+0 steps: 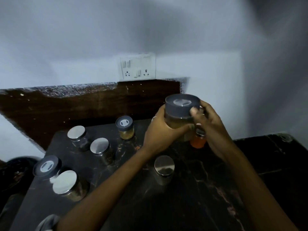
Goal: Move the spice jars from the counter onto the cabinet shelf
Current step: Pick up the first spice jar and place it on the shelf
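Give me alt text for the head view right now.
Both hands, left hand and right hand, hold a grey-lidded jar lifted above a dark counter. Seven more jars stand on the counter, four with silver lids, below a wall switchboard; no shelf is in view.

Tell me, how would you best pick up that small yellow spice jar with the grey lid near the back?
Probably by the grey lid of the small yellow jar, coming straight down from above. It stands upright, apart from its neighbours on the counter, and its round lid sits slightly wider than the glass, offering a ready hold.
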Action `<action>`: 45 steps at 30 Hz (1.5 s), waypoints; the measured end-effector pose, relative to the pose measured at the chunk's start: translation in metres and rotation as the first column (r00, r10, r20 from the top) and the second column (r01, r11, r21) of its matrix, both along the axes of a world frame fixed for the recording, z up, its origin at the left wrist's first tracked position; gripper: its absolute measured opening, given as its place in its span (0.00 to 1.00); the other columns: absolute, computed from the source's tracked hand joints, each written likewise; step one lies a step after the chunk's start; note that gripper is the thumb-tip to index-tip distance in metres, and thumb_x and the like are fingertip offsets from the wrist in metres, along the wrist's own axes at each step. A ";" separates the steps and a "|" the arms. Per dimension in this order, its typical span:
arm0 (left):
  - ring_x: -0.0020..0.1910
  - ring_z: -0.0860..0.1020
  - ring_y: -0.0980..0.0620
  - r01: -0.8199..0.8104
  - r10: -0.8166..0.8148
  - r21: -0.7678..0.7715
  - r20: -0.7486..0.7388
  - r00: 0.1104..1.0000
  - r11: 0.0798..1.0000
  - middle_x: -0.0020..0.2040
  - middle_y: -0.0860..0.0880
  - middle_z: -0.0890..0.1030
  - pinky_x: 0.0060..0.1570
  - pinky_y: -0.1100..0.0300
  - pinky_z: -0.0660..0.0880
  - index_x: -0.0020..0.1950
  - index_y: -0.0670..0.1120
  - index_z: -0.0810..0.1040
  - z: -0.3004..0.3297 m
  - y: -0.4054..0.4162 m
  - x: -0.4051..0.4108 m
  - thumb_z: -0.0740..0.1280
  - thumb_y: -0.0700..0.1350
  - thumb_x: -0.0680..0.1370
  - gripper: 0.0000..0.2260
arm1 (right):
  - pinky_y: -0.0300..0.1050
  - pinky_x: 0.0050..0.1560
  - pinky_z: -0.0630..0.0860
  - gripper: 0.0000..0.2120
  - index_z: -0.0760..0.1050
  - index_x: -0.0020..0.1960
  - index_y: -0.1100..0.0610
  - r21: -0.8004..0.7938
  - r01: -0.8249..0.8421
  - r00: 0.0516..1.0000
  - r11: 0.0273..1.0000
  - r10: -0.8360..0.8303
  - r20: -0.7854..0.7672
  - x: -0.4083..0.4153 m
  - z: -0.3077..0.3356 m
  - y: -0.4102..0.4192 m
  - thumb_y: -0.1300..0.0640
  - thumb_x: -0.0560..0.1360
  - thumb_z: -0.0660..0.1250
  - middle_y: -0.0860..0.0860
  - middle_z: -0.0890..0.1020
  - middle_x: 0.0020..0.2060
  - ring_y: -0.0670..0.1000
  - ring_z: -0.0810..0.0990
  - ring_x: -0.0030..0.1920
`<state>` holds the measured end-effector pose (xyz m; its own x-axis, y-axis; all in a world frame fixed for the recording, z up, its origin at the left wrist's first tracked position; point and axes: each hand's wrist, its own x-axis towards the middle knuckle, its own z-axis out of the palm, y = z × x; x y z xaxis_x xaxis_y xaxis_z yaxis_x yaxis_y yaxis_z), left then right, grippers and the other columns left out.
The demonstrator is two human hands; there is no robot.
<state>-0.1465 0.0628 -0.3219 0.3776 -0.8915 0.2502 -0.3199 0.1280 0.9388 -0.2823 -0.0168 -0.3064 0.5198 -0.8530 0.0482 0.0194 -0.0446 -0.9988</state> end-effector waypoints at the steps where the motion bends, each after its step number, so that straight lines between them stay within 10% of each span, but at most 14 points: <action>1: 0.55 0.77 0.65 -0.027 0.027 -0.019 0.005 1.000 0.999 0.56 0.62 0.77 0.55 0.63 0.77 0.65 0.59 0.67 0.012 0.000 0.009 0.76 0.58 0.63 0.33 | 0.37 0.41 0.79 0.24 0.69 0.66 0.43 0.025 -0.012 0.998 1.000 0.011 0.057 0.007 0.008 0.000 0.39 0.72 0.64 0.46 0.79 0.59 0.47 0.81 0.55; 5: 0.56 0.79 0.58 -0.055 0.050 -0.072 -0.071 0.996 0.996 0.60 0.52 0.79 0.53 0.61 0.78 0.68 0.49 0.69 0.053 0.005 0.039 0.77 0.51 0.67 0.32 | 0.57 0.60 0.74 0.20 0.69 0.68 0.48 0.261 -0.056 0.955 0.964 -0.025 0.297 0.039 0.022 0.008 0.43 0.80 0.51 0.52 0.77 0.63 0.54 0.77 0.61; 8: 0.49 0.81 0.65 -0.003 -0.010 -0.102 -0.129 0.992 0.995 0.53 0.55 0.81 0.42 0.72 0.76 0.66 0.45 0.71 0.074 0.013 0.052 0.75 0.51 0.66 0.31 | 0.61 0.55 0.76 0.28 0.66 0.70 0.48 0.454 -0.302 0.874 0.838 0.053 0.484 0.060 0.023 0.024 0.36 0.76 0.50 0.55 0.75 0.66 0.58 0.76 0.64; 17: 0.51 0.82 0.57 0.053 -0.080 -0.150 -0.181 0.980 0.987 0.53 0.51 0.83 0.46 0.68 0.77 0.64 0.41 0.73 0.094 0.031 0.085 0.68 0.49 0.69 0.25 | 0.60 0.60 0.74 0.28 0.68 0.69 0.53 0.377 -0.551 0.698 0.745 0.163 0.698 0.105 0.046 0.042 0.39 0.75 0.54 0.59 0.75 0.65 0.60 0.75 0.64; 27: 0.54 0.81 0.59 -0.070 -0.011 -0.275 -0.282 0.959 0.959 0.52 0.60 0.83 0.51 0.63 0.78 0.57 0.54 0.74 0.123 0.037 0.080 0.59 0.58 0.75 0.14 | 0.49 0.53 0.80 0.36 0.61 0.61 0.48 0.011 -0.053 0.818 0.999 0.037 0.574 0.134 0.085 0.069 0.49 0.60 0.77 0.56 0.76 0.59 0.50 0.81 0.55; 38: 0.56 0.81 0.49 -0.105 -0.050 -0.346 -0.412 0.910 0.932 0.56 0.45 0.83 0.56 0.56 0.77 0.63 0.48 0.76 0.136 0.041 0.081 0.50 0.59 0.81 0.23 | 0.49 0.62 0.76 0.28 0.65 0.69 0.56 -0.058 -0.287 0.760 0.956 0.264 0.593 0.127 0.096 0.073 0.48 0.73 0.67 0.56 0.76 0.63 0.53 0.77 0.63; 45: 0.52 0.82 0.55 -0.124 -0.014 -0.322 -0.395 0.919 0.939 0.53 0.51 0.84 0.45 0.66 0.78 0.60 0.51 0.77 0.132 0.043 0.076 0.50 0.57 0.82 0.20 | 0.44 0.56 0.78 0.35 0.64 0.64 0.43 -0.297 0.117 0.885 0.948 0.037 0.464 0.125 0.098 0.085 0.46 0.61 0.75 0.47 0.73 0.62 0.46 0.76 0.62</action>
